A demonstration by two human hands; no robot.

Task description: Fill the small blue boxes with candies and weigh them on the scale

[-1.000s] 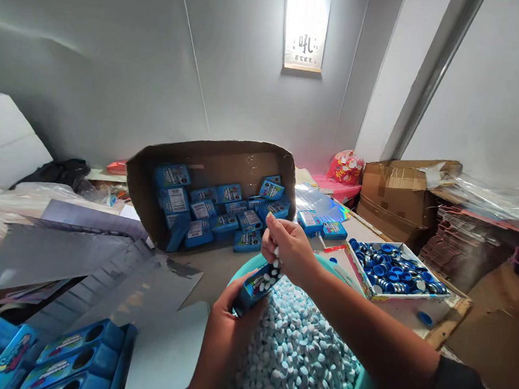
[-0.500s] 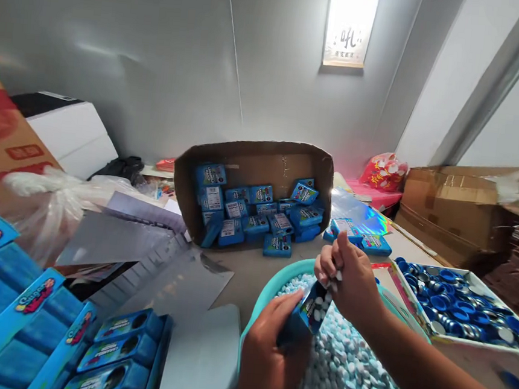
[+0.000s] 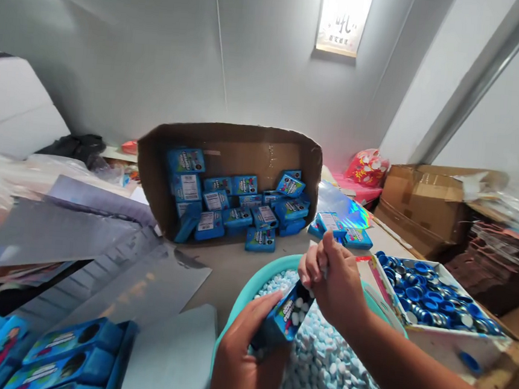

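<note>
My left hand [image 3: 250,351] is wrapped round a blue candy box [image 3: 282,317], tilted over the basin, with white candies showing in its window. At the top of that box my right hand [image 3: 334,280] is closed, with white bits showing between the curled fingers; they look like candies. Below both hands is a turquoise basin [image 3: 236,301] full of pale candies [image 3: 330,370].
Behind the basin, a cardboard box [image 3: 240,147] on its side holds several blue candy boxes. A tray [image 3: 432,300] of blue caps is at right. Display boxes [image 3: 68,353] stand at lower left, and papers [image 3: 56,231] lie behind them.
The view has turned a little, so the scene sits further left. My left hand keeps hold of the candy box, and my right hand stays closed by its top.
</note>
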